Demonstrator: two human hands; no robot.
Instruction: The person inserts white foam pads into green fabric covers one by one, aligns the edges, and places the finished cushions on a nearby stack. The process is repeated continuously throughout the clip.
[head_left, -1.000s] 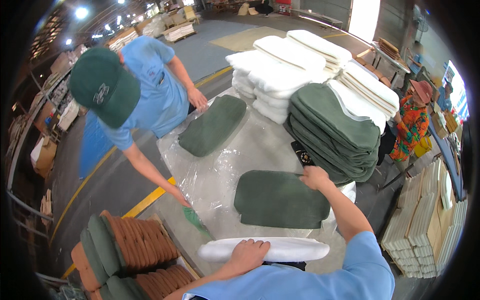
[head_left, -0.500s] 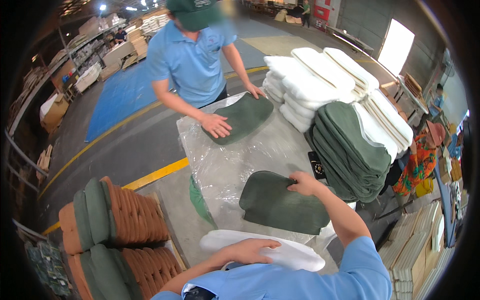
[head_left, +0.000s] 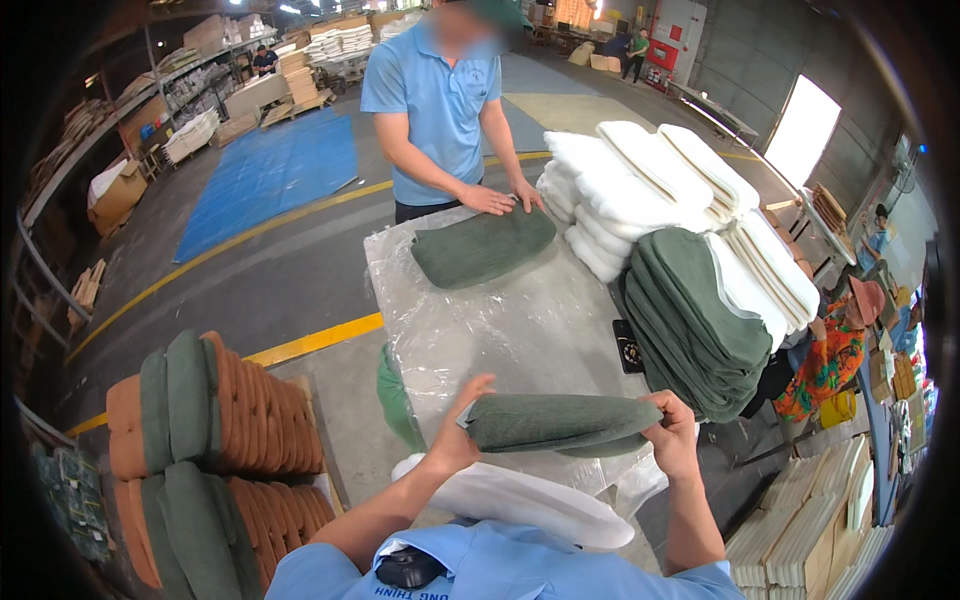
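Both hands clamp a green cover (head_left: 560, 423), lifted just above the near end of the bench (head_left: 520, 330): the left hand (head_left: 458, 432) pinches its left end, the right hand (head_left: 672, 432) grips its right end. Below the cover, at the bench's near edge, lies a white pad (head_left: 530, 500). At the bench's far end a co-worker presses both palms on a green cushion (head_left: 482, 245). Right of the bench rise a stack of green covers (head_left: 700, 320) and white pads (head_left: 640, 190).
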